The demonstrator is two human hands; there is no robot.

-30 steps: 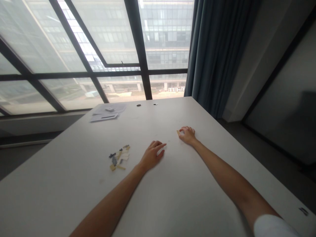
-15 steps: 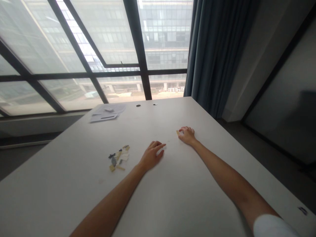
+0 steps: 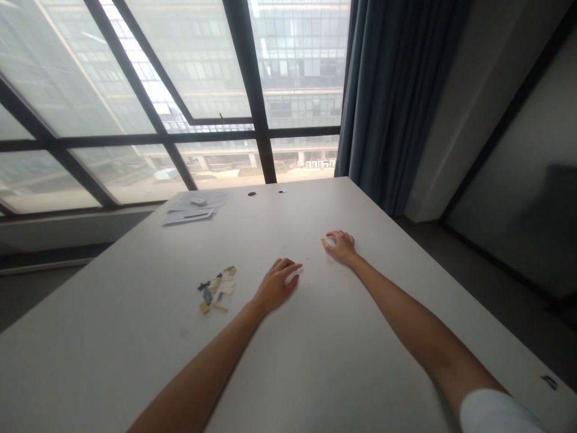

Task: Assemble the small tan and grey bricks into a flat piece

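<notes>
My right hand (image 3: 341,247) rests on the white table with its fingers curled round a small tan building-brick piece (image 3: 323,242), which sticks out at the left of the fingertips. Something greyish shows between thumb and index finger; most of it is hidden. Nearer to me, my left hand (image 3: 277,285) lies on the table, thumb and index finger apart. A pale patch shows in that gap, too small to name. To the left of this hand is a loose pile of small bricks (image 3: 217,290), tan, white, grey and dark.
Papers (image 3: 189,215) with a small white object and a dark pen-like strip lie at the far left of the table (image 3: 279,228). Two small dark round spots are near its far edge. A dark item (image 3: 549,382) sits at the right edge. Windows and a blue curtain (image 3: 392,108) stand behind.
Both hands stay almost in place. The whole view has shifted very slightly; the brick pile looks the same.
</notes>
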